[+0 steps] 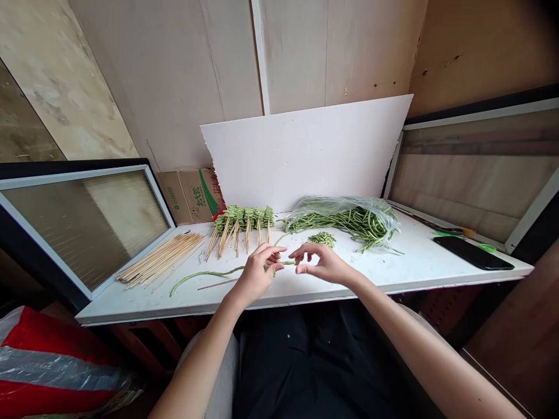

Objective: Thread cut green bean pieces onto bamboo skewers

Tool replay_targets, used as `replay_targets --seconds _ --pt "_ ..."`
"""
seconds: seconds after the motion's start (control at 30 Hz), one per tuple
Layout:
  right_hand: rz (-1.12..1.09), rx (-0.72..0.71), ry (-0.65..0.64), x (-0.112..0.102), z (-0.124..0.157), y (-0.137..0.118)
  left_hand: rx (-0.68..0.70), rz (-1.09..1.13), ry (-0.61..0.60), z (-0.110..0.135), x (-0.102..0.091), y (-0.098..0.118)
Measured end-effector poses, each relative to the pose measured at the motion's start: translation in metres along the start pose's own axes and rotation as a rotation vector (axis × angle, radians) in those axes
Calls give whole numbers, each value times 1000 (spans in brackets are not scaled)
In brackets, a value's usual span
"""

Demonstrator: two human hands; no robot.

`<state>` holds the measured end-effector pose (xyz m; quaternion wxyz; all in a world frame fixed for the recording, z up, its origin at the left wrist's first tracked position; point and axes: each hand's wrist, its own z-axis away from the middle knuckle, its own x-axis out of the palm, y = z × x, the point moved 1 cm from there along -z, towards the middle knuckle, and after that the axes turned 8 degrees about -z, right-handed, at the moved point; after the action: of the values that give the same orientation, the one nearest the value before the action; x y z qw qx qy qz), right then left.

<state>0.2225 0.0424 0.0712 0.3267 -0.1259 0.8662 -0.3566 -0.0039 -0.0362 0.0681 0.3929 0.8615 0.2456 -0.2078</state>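
Observation:
My left hand [257,269] pinches a long green bean [201,275] that trails left across the white table [406,265]. My right hand [321,262] meets it at the bean's right end, fingers curled on the tip. A single bamboo skewer [217,284] lies just below the bean. Behind my hands sits a small pile of cut bean pieces [322,238]. A row of finished bean skewers [242,224] lies further back.
A bundle of bare bamboo skewers [159,259] lies at the left. A clear plastic bag of long beans [349,221] sits at the back right. A black phone [474,253] rests at the right edge. A white board, a cardboard box [190,195] and framed panes stand around.

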Motion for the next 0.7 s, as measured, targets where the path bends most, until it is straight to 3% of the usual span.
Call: replay_targets --seconds 0.13,0.37,0.53,0.7 --pt "41 -110 29 18 -1 -18 -22 25 -25 1 3 1" --pt "150 -181 102 10 -1 -16 -113 -43 -64 0 -2 -1" --pt "172 -299 122 14 -1 -17 -50 -125 -32 0 -4 3" --pt "188 -301 133 19 -1 -20 -22 -134 -25 1 -3 6"
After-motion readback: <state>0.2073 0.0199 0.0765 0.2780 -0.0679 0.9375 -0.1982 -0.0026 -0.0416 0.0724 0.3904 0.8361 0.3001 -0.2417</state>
